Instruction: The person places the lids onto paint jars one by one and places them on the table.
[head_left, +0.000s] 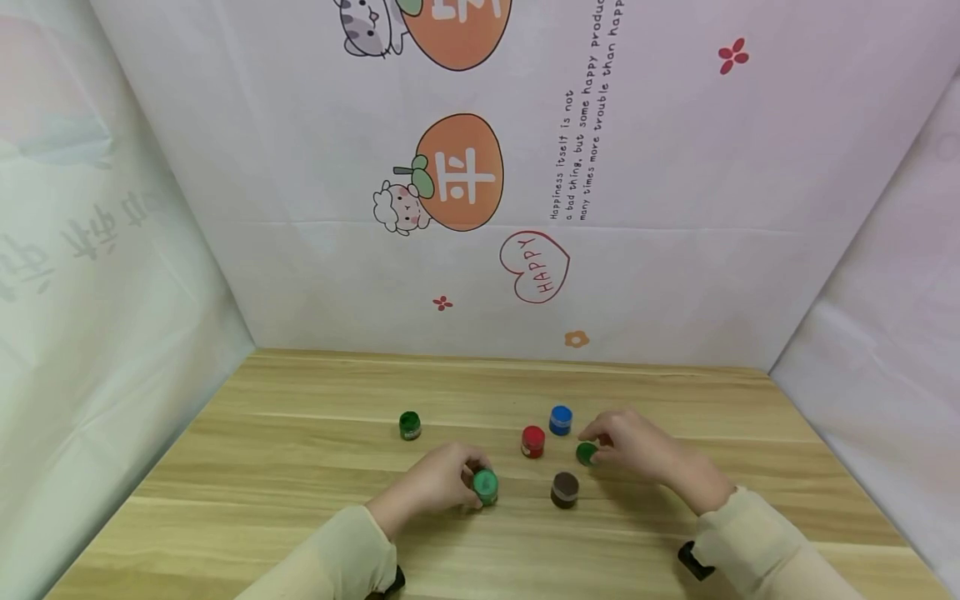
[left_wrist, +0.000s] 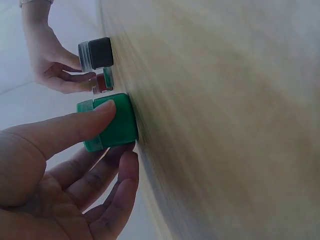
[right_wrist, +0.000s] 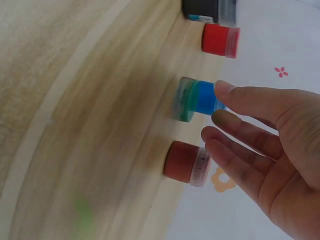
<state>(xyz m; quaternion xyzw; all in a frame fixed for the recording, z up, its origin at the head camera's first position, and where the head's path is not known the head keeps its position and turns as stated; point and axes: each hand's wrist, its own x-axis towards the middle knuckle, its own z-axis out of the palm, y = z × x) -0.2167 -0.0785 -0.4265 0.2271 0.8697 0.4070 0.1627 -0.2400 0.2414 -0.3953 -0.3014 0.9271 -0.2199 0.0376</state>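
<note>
My left hand (head_left: pixel 442 479) pinches a light green paint jar (head_left: pixel 486 487) between thumb and fingers. In the left wrist view the green jar (left_wrist: pixel 119 127) stands on the table, thumb against its side. My right hand (head_left: pixel 637 446) hovers over a low green piece (head_left: pixel 586 452) with a clear wall, like a jar lid. The right wrist view shows the right fingertips (right_wrist: pixel 226 119) parted above this green piece (right_wrist: pixel 185 102), pinching nothing. A blue jar (head_left: pixel 560 420) stands just behind it. A red jar (head_left: pixel 532 442) is to the left, a dark brown jar (head_left: pixel 565 490) nearer me.
A dark green jar (head_left: pixel 409 425) stands alone at the left on the wooden table (head_left: pixel 300 467). A reddish-brown jar (right_wrist: pixel 181 161) appears beside the right hand in the right wrist view. White printed sheets (head_left: pixel 660 275) enclose the table at the back and sides.
</note>
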